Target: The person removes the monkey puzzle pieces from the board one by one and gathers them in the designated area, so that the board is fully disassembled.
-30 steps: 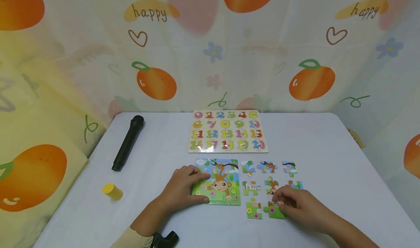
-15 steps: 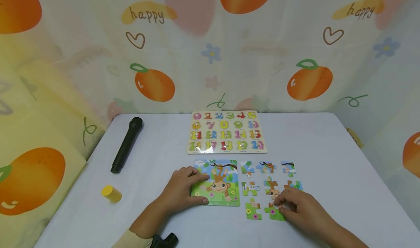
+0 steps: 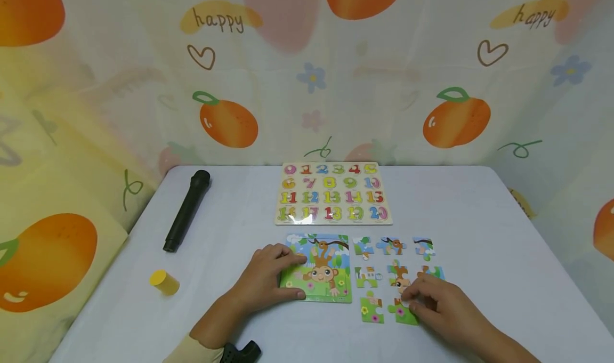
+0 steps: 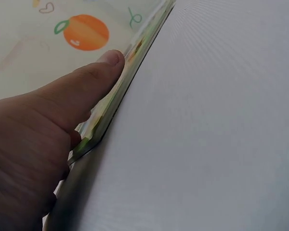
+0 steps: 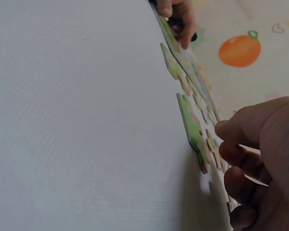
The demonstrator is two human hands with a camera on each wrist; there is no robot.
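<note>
My left hand (image 3: 266,277) rests at the left side of a flat monkey picture board (image 3: 340,267), its thumb and index finger spread over the face. In the left wrist view the thumb (image 4: 94,79) lies straight along the board's edge. Right of the board, jigsaw pieces lie in rows. My right hand (image 3: 446,304) hovers over their lower right, fingers loosely curled. Its fingertips come close to the green bottom-middle puzzle piece (image 3: 404,315). In the right wrist view a gap shows between thumb (image 5: 236,127) and fingers, with nothing between them. The hand hides the grid's lower right corner.
Behind the board lies a number puzzle board (image 3: 334,193). At the left are a black microphone-like stick (image 3: 187,211) and a yellow cylinder (image 3: 164,282). A printed cloth (image 3: 360,102) hangs along the back edge of the white table (image 3: 230,208).
The right hand's thumb and finger shift slightly over the bottom-middle piece. The left hand stays on the board. The whole head view sways a little.
</note>
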